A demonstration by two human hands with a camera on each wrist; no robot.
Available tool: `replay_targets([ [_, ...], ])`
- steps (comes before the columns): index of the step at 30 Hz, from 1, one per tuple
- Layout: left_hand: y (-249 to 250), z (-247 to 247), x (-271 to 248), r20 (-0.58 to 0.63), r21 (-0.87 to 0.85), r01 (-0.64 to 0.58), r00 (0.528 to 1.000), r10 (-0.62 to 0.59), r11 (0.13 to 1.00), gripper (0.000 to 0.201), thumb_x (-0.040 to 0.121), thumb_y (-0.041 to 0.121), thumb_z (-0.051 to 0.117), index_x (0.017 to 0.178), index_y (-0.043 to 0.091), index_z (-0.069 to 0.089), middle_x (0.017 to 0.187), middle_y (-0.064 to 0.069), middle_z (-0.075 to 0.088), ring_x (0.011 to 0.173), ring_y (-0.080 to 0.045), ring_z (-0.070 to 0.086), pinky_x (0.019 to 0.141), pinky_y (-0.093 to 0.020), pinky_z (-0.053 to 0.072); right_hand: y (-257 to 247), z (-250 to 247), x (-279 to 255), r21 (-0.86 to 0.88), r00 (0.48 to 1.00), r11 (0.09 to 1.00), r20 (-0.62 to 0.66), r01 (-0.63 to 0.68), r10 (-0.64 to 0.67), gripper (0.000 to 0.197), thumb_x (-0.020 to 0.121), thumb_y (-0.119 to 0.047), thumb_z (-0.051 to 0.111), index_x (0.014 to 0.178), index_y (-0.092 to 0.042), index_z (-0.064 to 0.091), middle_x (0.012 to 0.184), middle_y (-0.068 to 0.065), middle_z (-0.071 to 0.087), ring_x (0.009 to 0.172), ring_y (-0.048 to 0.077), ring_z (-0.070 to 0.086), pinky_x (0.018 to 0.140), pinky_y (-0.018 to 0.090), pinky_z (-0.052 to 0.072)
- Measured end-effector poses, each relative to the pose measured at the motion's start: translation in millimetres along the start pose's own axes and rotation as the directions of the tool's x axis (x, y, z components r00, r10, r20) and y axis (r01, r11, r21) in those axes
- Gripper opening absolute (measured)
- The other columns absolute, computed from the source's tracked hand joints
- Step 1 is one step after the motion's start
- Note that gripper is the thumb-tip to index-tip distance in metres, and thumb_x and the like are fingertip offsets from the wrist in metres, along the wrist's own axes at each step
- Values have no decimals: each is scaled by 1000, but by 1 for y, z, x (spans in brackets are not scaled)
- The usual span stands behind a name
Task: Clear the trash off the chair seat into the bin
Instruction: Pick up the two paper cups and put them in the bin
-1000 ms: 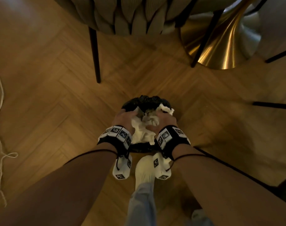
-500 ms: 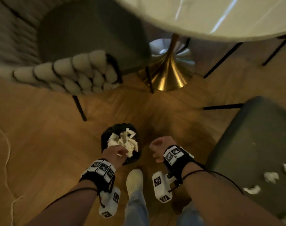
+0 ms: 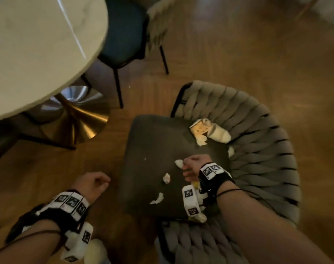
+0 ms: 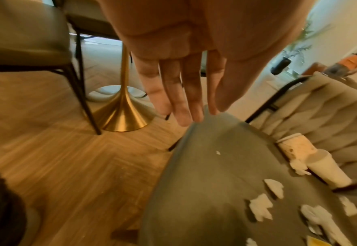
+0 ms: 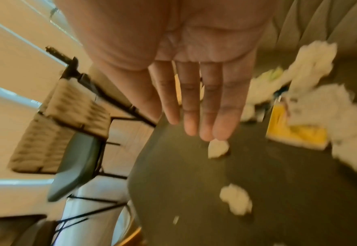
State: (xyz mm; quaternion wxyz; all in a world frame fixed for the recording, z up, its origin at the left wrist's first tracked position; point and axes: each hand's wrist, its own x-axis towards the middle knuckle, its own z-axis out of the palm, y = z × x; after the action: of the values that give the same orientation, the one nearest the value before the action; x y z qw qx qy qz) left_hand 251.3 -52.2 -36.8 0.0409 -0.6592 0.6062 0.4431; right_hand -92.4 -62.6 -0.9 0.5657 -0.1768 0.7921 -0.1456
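Herringbone wood floor [image 3: 229, 54] fills the head view, with a round pale desk [image 3: 38, 44] on a gold pedestal at upper left. My chair seat [image 3: 158, 141], dark and square, sits at centre, ringed by a woven backrest [image 3: 261, 149] toward the right.

My right hand [image 3: 193, 166] hovers over the seat's middle, fingers straight and close together in the wrist view, its grip wide and holding nothing; the fingertips [image 5: 206, 134] are just above a small paper scrap [image 3: 179, 163]. Two more scraps [image 3: 166, 177] lie below it, toward the seat's lower edge.

A paper cup [image 3: 217, 133] lies on its side at the seat's upper right, against the backrest; its long axis runs from upper left to lower right.

My left hand [image 3: 91, 184] hangs over the floor, left of the seat, its grip holding nothing.
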Motion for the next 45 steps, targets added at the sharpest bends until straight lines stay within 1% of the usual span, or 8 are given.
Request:
replay_targets([
  [8,165,44,60,152,305,-185,978,144,934,15,85,24,61,98,29,65,101,6,65,97,-13,62,89,-28,49,22,-141,88,-295,965,955,-249,-2,-75,8,81,-25,66,77,-21,72,88,9,73,83,31,70,81,43,59],
  [15,303,83,179,303,631,-479,876,375,609,51,87,21,55,135,24,38,136,-6,45,123,-27,45,102,-43,42,-19,-155,171,-671,916,719,-150,181,-372,55,81,-23,64,133,-18,47,135,10,51,123,35,50,103,39,45],
  [20,335,132,237,351,756,-537,816,460,375,68,87,17,54,145,17,19,151,-8,26,136,-30,29,110,-45,30,-11,-154,221,-780,922,584,-24,224,-386,95,74,-28,75,147,-28,14,150,11,32,134,39,37,111,48,34],
  [25,326,155,260,365,807,-502,838,405,312,78,83,23,59,146,19,13,150,-6,27,133,-31,30,107,-44,29,2,-145,251,-844,866,499,-91,195,-492,85,69,-25,74,139,-27,26,149,11,31,138,41,29,111,57,30],
  [30,318,153,254,287,794,-467,852,438,389,77,75,27,68,140,18,26,141,-7,38,128,-33,35,102,-45,34,7,-143,243,-817,905,553,-101,161,-412,83,65,-31,77,134,-23,32,141,11,41,131,39,40,106,56,37],
  [35,289,117,216,102,647,-387,898,428,657,80,63,35,76,130,20,37,130,-4,50,120,-28,42,99,-43,38,11,-144,204,-731,917,660,-128,171,-378,83,65,-40,80,133,-21,35,134,11,48,123,38,47,99,51,45],
  [41,195,56,125,-151,207,-146,972,179,967,82,54,30,85,125,28,43,119,0,50,113,-20,48,95,-40,45,-9,-95,126,-636,876,725,-158,263,-456,80,57,-38,85,124,-15,49,122,14,54,114,34,53,97,38,45],
  [45,88,27,55,-248,-104,14,968,-40,994,79,52,31,88,120,24,49,104,7,57,96,-12,55,81,-28,46,-35,-14,69,-568,851,736,-113,368,-513,78,59,-32,87,123,-10,49,123,13,56,116,32,53,96,37,43],
])
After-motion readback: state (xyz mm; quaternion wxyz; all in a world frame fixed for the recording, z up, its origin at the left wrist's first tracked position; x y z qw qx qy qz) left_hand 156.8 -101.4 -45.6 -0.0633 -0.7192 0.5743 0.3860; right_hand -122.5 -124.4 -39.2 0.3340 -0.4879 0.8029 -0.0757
